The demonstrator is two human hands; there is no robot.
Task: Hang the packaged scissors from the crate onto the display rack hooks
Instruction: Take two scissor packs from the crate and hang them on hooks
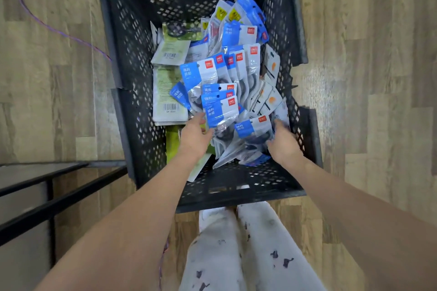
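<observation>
L hand [194, 133] pinches glossy blue-white scissor packs [218, 107]; R hand [282, 140] blurred, grip unclear. Both inside black perforated plastic crate [132, 59], wood-grain floor [366, 54].

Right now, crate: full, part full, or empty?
Part full. Blue-and-white scissor packs are heaped in the middle and right of the black crate; its far end shows bare mesh. Both hands reach into the heap.

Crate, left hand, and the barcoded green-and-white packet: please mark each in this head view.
crate [132, 59]: head view, on its perforated left wall.
left hand [194, 133]: head view, on the back of the hand.
barcoded green-and-white packet [165, 94]: head view, on its pale face above the barcode.
</observation>
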